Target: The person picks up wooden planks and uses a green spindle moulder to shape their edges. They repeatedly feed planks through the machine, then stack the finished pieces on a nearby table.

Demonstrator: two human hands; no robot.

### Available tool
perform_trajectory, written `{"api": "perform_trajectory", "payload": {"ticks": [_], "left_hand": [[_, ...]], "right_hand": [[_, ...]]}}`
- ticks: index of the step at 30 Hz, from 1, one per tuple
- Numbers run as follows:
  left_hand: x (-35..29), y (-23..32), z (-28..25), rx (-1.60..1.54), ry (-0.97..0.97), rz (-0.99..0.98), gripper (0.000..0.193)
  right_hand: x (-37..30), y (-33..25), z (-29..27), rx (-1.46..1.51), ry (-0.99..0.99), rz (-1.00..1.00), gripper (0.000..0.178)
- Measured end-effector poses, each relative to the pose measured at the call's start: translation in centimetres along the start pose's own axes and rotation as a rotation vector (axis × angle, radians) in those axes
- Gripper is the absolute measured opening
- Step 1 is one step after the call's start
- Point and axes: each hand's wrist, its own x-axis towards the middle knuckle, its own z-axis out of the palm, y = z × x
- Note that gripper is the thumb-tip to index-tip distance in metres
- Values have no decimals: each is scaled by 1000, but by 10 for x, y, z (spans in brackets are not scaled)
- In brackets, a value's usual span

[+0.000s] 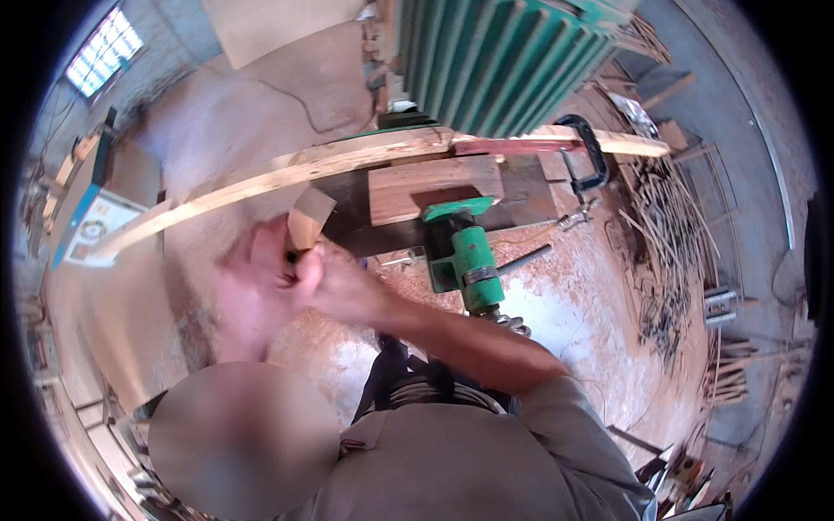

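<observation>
A small wooden block (308, 217) is at the centre-left of the view, in front of the person's chest and above the sawdust-covered floor (573, 304). Its lower end is gripped between the two hands, and its upper, pale end stands free and tilts a little to the right. The right hand (343, 282) is closed around the lower part of the block, the fingers wrapped tight. The left hand (252, 286) is pressed against the right one from the left side; it is blurred, so I cannot tell if its fingers close on the block or only lie beside it.

Just behind the block a long, pale wooden plank (347, 165) runs across the view from lower left to upper right. Under the plank, to the right of the block, a short thick wooden board (434, 187) lies on the dark bench (521, 195). A green vise (460, 252) is mounted at the front of the bench, near the right forearm. A black clamp (591, 156) holds the right end of the plank. Above it stands a large green ribbed machine (495, 52). Thin wooden strips (669, 252) lie in a heap on the floor at the right.
</observation>
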Motion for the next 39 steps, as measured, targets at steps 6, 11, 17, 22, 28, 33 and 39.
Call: {"api": "perform_trajectory", "payload": {"ticks": [6, 11, 17, 22, 28, 33, 39], "left_hand": [[-65, -53, 46, -689, 146, -527, 49], [-128, -104, 62, -1148, -265, -1051, 45], [-101, -104, 66, -1799, 239, -1179, 25], [-67, -148, 103, -1637, 255, -1089, 21], [-47, -206, 154, -1584, 124, -1065, 20], [-26, -209, 168, -1645, 208, -1132, 16], [-21, -205, 193, -1410, 187, -1285, 18]], "right_hand": [[-13, 29, -20, 839, 189, 521, 27], [-3, 25, -47, 1112, 262, 459, 33], [25, 40, -44, 1309, 372, 335, 41], [49, 63, -55, 956, 376, 686, 50], [-7, -12, -57, 649, 105, 590, 57], [-87, -44, -98, 523, 121, 481, 43], [-176, -46, -150, 550, 525, 450, 28]]}}
